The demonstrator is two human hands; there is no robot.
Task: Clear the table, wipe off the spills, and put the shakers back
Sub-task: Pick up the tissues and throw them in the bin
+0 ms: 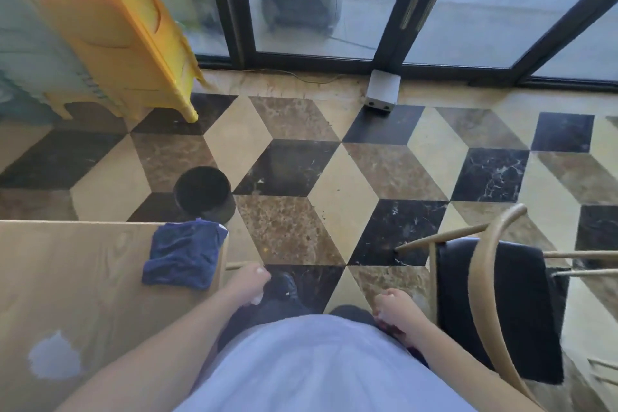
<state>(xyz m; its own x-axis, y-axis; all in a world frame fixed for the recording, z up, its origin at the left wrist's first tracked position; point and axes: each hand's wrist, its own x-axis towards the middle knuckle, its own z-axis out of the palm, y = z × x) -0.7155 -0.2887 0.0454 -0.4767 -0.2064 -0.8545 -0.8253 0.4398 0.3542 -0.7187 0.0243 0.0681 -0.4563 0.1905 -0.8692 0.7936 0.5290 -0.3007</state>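
At eight o'clock on the table a spill awaited the blue cloth at the corner; left hand and right hand hung curled, seemingly clutching small items; judged best: free one, then wipe inward.

Blue cloth lies on table corner.

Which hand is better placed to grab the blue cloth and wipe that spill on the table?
Probably the left hand. It hangs just past the table edge beside the blue cloth, on the spill side. The right hand is farther off, near the chair.
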